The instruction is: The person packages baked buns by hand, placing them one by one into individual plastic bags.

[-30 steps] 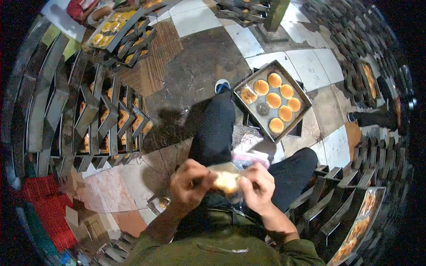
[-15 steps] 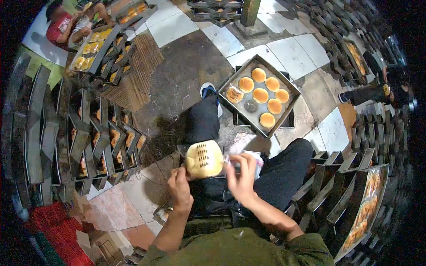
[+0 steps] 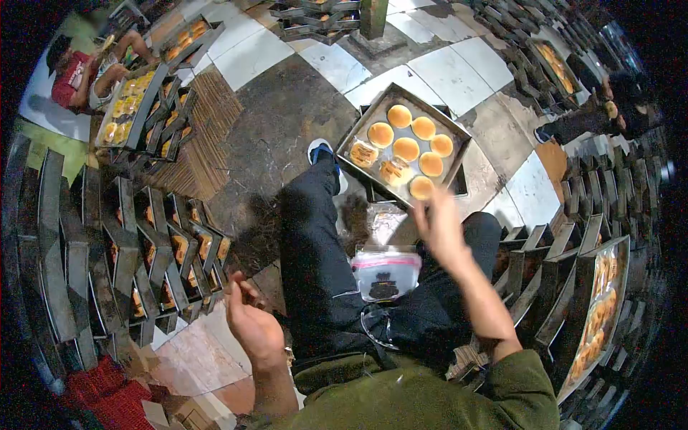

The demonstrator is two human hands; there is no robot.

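My right hand [image 3: 441,226], smeared by motion, reaches over the near corner of a metal tray [image 3: 344,147]. Its fingers are right by the nearest plain bun [image 3: 421,188]. Several round golden buns [image 3: 405,149] sit in the tray, along with a wrapped bun [image 3: 364,153] at the left and another wrapped bun [image 3: 395,170] beside it. To the left of my lap, my left hand [image 3: 256,322] is raised palm up, holding nothing, its fingers loosely curled and apart. Clear plastic bags [image 3: 387,276] with a pink strip and dark print lie between my thighs.
Stacked metal trays of buns [image 3: 154,251] stand at my left, more stacked trays [image 3: 534,287] at my right. A person [image 3: 79,79] sits at the far left by a tray of wrapped buns [image 3: 132,104]. Another person's leg [image 3: 570,129] shows at right. Red crates [image 3: 107,387] lie lower left.
The bun from my left hand now lies wrapped in the tray's former gap. My right hand has moved forward to the tray; my left has moved left and let go.
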